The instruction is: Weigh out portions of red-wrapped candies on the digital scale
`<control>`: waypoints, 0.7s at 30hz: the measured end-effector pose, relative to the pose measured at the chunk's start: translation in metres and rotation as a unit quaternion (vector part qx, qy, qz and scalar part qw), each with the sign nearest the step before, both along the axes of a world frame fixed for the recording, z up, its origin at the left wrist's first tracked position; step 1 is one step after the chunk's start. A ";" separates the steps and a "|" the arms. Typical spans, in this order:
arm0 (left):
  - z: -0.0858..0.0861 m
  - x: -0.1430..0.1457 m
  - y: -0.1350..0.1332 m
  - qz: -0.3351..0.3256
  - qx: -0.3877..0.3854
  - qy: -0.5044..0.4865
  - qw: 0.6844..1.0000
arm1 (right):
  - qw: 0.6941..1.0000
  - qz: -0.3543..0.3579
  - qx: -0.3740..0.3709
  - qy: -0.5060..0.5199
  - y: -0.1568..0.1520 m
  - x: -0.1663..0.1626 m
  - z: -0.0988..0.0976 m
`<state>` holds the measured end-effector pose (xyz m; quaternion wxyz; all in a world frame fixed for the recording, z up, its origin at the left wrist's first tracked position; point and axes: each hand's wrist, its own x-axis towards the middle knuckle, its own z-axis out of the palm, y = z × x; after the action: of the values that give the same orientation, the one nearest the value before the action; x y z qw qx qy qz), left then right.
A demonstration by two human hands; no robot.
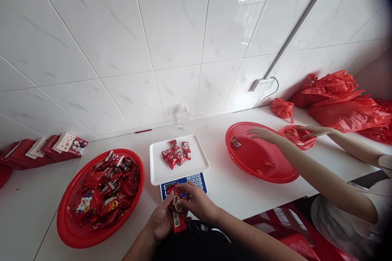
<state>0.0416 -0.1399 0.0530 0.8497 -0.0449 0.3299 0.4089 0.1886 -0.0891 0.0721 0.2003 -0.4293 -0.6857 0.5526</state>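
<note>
My left hand (160, 219) is closed around several red-wrapped candies (177, 208) with white lettering, held low in front of my body. From the other side, my right hand (199, 204) pinches the same candies, its fingers bent over them. Just beyond both hands stands a kitchen scale with a blue keypad (196, 179), partly covered by them. On top of it rests a white tray (156, 171) bearing a small pile of red-wrapped candies (176, 153). To the left, a red plastic basket (69, 234) holds many more red packets (107, 187).
At right, a co-worker's hands (263, 133) reach over a second red basket (235, 163) with a few packets and a red bag (298, 140). Red bags (346, 102) pile up behind. A clear bottle (185, 117) stands by the wall; red boxes (45, 149) line the far left.
</note>
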 end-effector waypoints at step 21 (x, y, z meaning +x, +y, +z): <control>0.007 -0.020 0.000 0.117 -0.042 0.126 0.984 | 0.837 -0.226 0.102 -0.487 0.099 0.138 -0.079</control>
<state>0.0216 -0.1398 0.0600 0.7449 -0.0673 0.4439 0.4935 0.3267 0.0098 -0.0069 0.0026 -0.7633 -0.6310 0.1384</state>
